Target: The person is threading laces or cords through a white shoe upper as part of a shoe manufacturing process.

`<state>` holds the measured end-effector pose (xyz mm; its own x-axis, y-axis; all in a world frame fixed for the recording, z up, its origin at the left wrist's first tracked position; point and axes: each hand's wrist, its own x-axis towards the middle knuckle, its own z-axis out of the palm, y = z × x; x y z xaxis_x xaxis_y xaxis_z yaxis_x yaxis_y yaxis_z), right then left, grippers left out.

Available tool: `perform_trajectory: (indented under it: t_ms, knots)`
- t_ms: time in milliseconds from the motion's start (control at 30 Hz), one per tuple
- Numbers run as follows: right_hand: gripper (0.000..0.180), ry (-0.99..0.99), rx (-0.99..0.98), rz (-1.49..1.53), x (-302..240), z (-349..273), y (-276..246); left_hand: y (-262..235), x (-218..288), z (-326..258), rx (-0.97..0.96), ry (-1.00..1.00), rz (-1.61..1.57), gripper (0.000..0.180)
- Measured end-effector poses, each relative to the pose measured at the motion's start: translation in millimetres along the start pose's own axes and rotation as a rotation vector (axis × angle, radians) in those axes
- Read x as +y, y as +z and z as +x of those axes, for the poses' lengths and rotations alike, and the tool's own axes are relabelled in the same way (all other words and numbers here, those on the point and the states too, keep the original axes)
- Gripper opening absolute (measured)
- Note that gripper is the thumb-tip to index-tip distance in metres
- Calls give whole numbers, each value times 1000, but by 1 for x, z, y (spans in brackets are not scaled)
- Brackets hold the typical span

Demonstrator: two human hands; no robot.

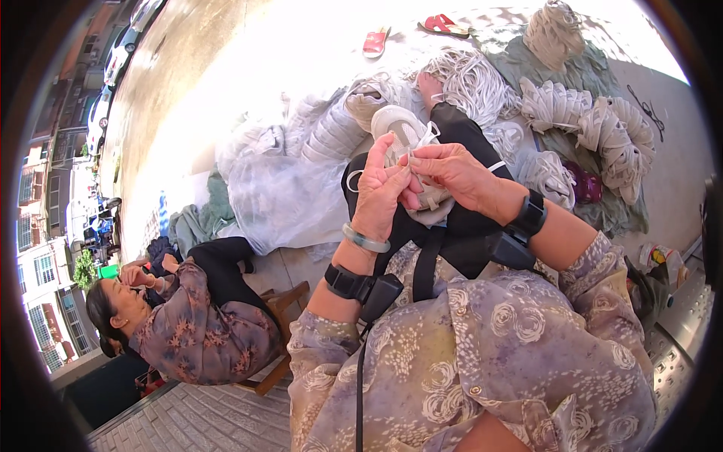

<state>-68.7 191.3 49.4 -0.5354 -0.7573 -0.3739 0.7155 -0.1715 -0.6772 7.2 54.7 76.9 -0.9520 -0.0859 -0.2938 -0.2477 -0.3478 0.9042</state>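
A white shoe [395, 122] rests on my lap between my dark-trousered knees, its rounded mesh toe pointing away from me. Both hands meet over its lacing area. My right hand [459, 177] pinches a thin white shoelace [432, 132] between thumb and index finger; a loop of it rises above the fingertips. From the left, my left hand [379, 187] presses thumb and fingers together at the same spot, the index finger pointing up along the shoe. My fingers cover much of the lace and the shoe's middle.
Ahead lie a heap of loose white laces [471, 79], stacked pale shoe pieces [331, 132] and clear plastic sheeting [279, 200]. Tied bundles [621, 143] curve along a green cloth [520, 60] at right. A seated person [203, 324] is at left; red slippers [444, 25] lie farther off.
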Motion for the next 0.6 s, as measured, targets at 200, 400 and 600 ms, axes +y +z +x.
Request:
perform_trajectory:
  t_ms: [200, 400, 600]
  knots:
    - [18, 7, -38, 35, -7, -4, 3, 2, 3, 0, 13, -29, 3, 58]
    - [18, 27, -14, -10, -4, -2, 3, 0, 1, 1, 17, -35, 17, 57]
    - [18, -85, -23, -164, -6, 2, 4, -8, 3, 3, 26, 13, 543, 57]
